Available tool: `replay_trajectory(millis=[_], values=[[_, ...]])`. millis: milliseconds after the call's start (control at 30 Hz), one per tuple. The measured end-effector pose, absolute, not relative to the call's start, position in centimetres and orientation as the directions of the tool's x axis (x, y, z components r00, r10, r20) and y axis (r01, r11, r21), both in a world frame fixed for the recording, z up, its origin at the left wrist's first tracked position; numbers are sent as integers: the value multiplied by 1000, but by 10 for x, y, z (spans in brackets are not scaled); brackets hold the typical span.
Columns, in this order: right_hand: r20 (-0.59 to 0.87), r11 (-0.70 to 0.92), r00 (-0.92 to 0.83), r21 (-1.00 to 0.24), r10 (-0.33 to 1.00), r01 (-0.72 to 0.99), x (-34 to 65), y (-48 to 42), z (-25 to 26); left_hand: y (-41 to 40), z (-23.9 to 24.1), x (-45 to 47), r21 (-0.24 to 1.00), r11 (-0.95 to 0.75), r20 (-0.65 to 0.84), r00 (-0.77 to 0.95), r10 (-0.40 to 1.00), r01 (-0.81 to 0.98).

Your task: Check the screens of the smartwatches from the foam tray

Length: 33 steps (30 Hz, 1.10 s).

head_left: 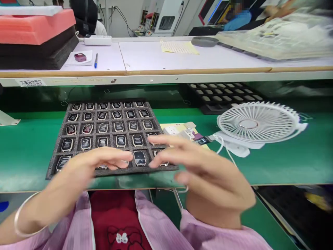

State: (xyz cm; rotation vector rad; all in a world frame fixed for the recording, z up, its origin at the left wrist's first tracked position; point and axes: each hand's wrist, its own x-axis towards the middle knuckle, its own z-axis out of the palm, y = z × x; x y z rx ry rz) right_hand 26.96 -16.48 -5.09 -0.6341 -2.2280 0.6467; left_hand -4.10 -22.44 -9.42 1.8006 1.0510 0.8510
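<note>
A dark grey foam tray (127, 133) lies on the green bench, its square compartments holding several smartwatch cases with dark screens. My left hand (101, 159) hovers over the tray's front row, palm down, fingers stretched out and holding nothing. Close to its fingertips is a watch case (139, 158) with a partly lit, reflecting screen. On that case's other side, my right hand (208, 170) is open, its fingers and thumb apart. It covers part of the tray's front right corner, including a watch case (161, 157) there. Both hands are slightly blurred.
To the right stands a white fan (256, 123) with its cable. A power strip (171, 130) lies behind my right hand. Farther back is another black tray (223, 93). Above runs a shelf (145, 60) with foam blocks (39, 27), a pen (96, 60) and plastic-wrapped trays (286, 38).
</note>
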Motion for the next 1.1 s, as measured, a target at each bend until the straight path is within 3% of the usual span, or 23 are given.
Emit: replay_trajectory(millis=[67, 100, 200, 333, 467, 633, 733, 867, 933, 1000, 1100], values=[[461, 664, -480, -557, 747, 498, 284, -158, -75, -180, -90, -4, 835, -374, 109, 545, 832, 404], [406, 616, -464, -488, 788, 619, 291, -155, -88, -167, -94, 13, 767, -454, 163, 547, 821, 453], [255, 433, -369, -276, 894, 858, 307, -153, -122, -150, -114, 53, 522, -518, 118, 545, 830, 677], [207, 271, -249, -85, 946, 959, 312, -157, -145, -144, -126, 81, 226, -520, 28, 528, 849, 824], [183, 320, -296, -122, 938, 939, 306, -162, -153, -136, -121, 92, 101, -540, -16, 544, 839, 836], [266, 352, -260, -404, 928, 844, 300, -166, -159, -138, -126, 91, 304, -546, 11, 570, 821, 781], [195, 334, -271, -513, 943, 791, 301, -167, -159, -141, -122, 83, 543, -560, 50, 641, 766, 626], [188, 307, -245, -665, 951, 681, 306, -163, -142, -137, -91, 56, 875, -365, 149, 539, 829, 319], [172, 255, -204, -817, 964, 518, 304, -155, -132, -130, -75, 38, 966, -245, 183, 452, 873, 81], [100, 154, -231, -960, 968, 232, 293, -142, -125, -120, -67, 22, 988, -141, 156, 341, 927, -67], [-57, -121, -340, -978, 939, -172, 262, -113, -124, -104, -69, 4, 991, -2, 21, 144, 989, -135]])
